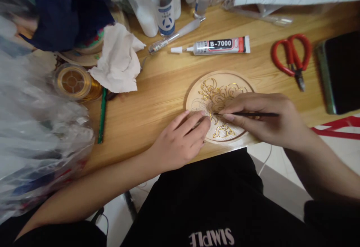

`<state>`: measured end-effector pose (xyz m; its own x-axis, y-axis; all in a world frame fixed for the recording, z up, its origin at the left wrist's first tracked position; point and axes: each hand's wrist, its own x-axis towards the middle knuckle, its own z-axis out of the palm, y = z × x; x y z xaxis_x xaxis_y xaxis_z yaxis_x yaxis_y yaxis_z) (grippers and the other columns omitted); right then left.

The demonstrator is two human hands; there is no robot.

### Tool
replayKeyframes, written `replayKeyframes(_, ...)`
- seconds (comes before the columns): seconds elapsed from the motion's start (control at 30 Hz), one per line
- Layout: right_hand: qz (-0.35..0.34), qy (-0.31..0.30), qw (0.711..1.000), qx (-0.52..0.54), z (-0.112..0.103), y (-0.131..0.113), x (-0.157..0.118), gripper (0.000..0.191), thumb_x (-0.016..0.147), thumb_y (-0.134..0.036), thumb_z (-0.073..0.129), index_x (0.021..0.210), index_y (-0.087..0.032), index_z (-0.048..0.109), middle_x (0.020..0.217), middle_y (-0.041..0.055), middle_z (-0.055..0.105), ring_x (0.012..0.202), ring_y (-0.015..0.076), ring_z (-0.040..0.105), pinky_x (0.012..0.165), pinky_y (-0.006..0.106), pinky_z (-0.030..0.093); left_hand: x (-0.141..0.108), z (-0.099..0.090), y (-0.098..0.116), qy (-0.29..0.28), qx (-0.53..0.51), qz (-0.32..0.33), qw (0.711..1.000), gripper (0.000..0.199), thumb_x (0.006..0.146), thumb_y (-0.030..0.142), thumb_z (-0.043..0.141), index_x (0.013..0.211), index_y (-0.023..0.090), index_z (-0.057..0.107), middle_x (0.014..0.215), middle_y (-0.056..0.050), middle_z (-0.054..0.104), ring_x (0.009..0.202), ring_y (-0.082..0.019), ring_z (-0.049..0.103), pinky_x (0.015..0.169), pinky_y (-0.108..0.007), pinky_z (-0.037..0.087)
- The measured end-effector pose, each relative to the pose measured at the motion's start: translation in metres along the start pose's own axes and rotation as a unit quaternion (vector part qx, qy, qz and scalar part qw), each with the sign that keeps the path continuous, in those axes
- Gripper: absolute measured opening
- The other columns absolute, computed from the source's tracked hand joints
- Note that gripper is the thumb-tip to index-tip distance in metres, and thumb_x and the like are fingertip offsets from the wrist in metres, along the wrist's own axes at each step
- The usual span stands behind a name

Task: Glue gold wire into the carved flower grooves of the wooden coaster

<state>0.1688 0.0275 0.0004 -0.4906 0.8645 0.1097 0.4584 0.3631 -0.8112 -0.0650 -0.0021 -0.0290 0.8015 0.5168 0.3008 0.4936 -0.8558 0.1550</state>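
A round pale wooden plate (194, 89) with a raised rim lies at the table's front edge. Gold wire outlines (224, 130) form flower and leaf shapes on it, beside thin drawn lines. My right hand (270, 121) pinches slim dark tweezers (263, 114), whose tip touches down near the plate's middle, close to a short piece of gold wire. My left hand (180, 142) rests on the plate's left front part, its fingers bent and slightly apart. Whether anything small lies under those fingertips is hidden.
Behind the plate lie a B-7000 glue tube (221, 46) and a clear-handled pen-like tool (177, 36). Red-handled cutters (294, 59) and a phone (341, 72) are to the right. Leftward are a gold wire spool (74, 82), crumpled tissue (119, 61), a green pencil (102, 117) and plastic bags (42, 127).
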Motion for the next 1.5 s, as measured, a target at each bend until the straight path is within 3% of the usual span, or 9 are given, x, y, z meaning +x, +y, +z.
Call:
replayKeyframes(0.37, 0.014, 0.051, 0.999, -0.012, -0.001, -0.0019, -0.0024, 0.004, 0.085, -0.02, 0.069, 0.084, -0.023, 0.068, 0.08, 0.0008, 0.074, 0.074, 0.0163, 0.069, 0.061, 0.029, 0.053, -0.0007, -0.0004, 0.0002, 0.001, -0.002, 0.002, 1.0, 0.032, 0.095, 0.023, 0.052, 0.119, 0.004, 0.062, 0.123, -0.01, 0.068, 0.121, -0.026, 0.058, 0.105, -0.041, 0.046)
replayKeyframes(0.77, 0.007, 0.014, 1.0, -0.004, 0.0034, -0.0021, -0.0052, 0.001, 0.085, -0.02, 0.068, 0.085, -0.02, 0.068, 0.081, 0.0029, 0.073, 0.073, 0.0158, 0.069, 0.063, 0.029, 0.054, -0.0007, 0.0007, -0.0002, 0.003, -0.011, 0.003, 1.0, 0.031, 0.095, 0.023, 0.052, 0.117, 0.005, 0.062, 0.124, -0.012, 0.067, 0.121, -0.026, 0.058, 0.106, -0.041, 0.046)
replayKeyframes(0.97, -0.032, 0.007, 0.999, -0.018, 0.0041, -0.0045, -0.0033, 0.005, 0.086, -0.015, 0.067, 0.089, -0.019, 0.067, 0.08, 0.0038, 0.073, 0.073, 0.0152, 0.066, 0.065, 0.03, 0.053, -0.0012, 0.0004, -0.0001, 0.004, -0.012, 0.003, 1.0, 0.03, 0.094, 0.023, 0.054, 0.116, 0.005, 0.063, 0.123, -0.011, 0.068, 0.121, -0.027, 0.059, 0.106, -0.041, 0.046)
replayKeyframes(1.17, -0.038, 0.056, 0.997, -0.035, 0.0035, -0.0025, -0.0067, 0.01, 0.082, -0.013, 0.071, 0.089, -0.02, 0.066, 0.079, 0.0032, 0.071, 0.074, 0.0154, 0.067, 0.065, 0.028, 0.052, -0.0002, -0.0007, 0.0002, 0.001, -0.003, 0.002, 1.0, 0.031, 0.094, 0.023, 0.053, 0.117, 0.004, 0.062, 0.122, -0.01, 0.068, 0.12, -0.026, 0.06, 0.105, -0.041, 0.047)
replayKeyframes(1.5, -0.046, -0.001, 0.999, -0.009, 0.0001, -0.0037, -0.0066, 0.006, 0.086, -0.015, 0.065, 0.09, -0.019, 0.067, 0.078, 0.0027, 0.07, 0.071, 0.014, 0.064, 0.064, 0.03, 0.052, -0.0011, 0.0005, 0.0007, 0.004, -0.012, 0.001, 1.0, 0.032, 0.094, 0.023, 0.053, 0.119, 0.004, 0.062, 0.123, -0.012, 0.068, 0.121, -0.026, 0.059, 0.106, -0.042, 0.046)
